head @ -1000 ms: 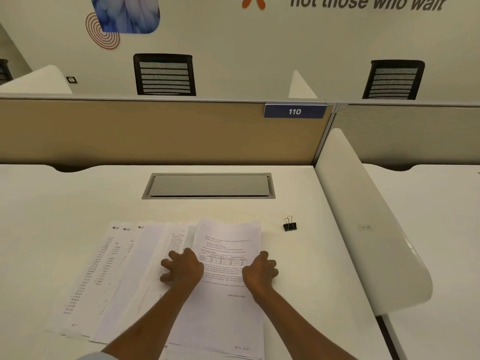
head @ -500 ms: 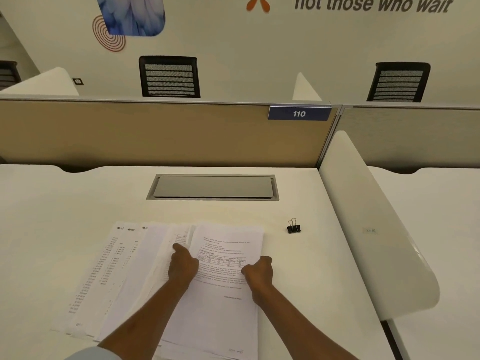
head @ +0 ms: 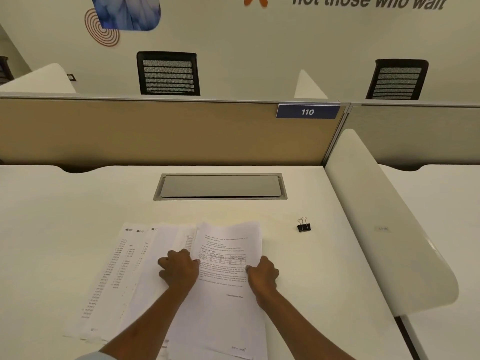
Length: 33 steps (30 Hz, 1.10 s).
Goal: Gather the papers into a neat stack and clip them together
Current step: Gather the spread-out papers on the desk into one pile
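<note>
On the white desk (head: 52, 229) the papers (head: 145, 281) lie fanned out, the leftmost sheets showing columns of small print and overlapping toward the right. The left hand (head: 179, 268) rests on the fan with its fingers curled, the thumb pinching the left edge of the top sheet (head: 226, 307). That sheet carries text and a small table and lies at the right end of the spread, its far end lifted a little off the pile. The right hand (head: 262, 275) grips the sheet's right edge, fingers curled under, thumb on top. So both hands hold that same sheet, one at each side. Beyond the papers, a grey hatch (head: 220, 187) is set flush into the desk. Farther right, well apart from the papers and from both hands, a black clip (head: 304, 226) stands on the desk with its wire handles up. A white divider (head: 384, 229) borders the desk on the right.
</note>
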Each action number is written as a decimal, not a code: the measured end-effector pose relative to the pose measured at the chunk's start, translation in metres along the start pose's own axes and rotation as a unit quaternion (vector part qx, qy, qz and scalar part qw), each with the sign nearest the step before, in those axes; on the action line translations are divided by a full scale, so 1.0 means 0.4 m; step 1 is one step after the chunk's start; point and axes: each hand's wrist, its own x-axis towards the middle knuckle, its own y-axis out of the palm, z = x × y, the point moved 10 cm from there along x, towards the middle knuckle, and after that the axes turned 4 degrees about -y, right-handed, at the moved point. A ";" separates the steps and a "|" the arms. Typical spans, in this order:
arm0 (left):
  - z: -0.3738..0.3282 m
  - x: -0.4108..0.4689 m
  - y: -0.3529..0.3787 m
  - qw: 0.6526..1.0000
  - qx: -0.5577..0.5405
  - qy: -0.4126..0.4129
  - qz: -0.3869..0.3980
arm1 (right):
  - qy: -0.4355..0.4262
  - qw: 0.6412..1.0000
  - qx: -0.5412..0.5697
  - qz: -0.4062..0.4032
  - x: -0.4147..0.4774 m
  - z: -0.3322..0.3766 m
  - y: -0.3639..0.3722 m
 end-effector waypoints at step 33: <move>0.027 0.068 0.019 0.990 -0.070 0.019 0.125 | 0.046 0.993 0.090 -0.059 0.000 -0.009 0.075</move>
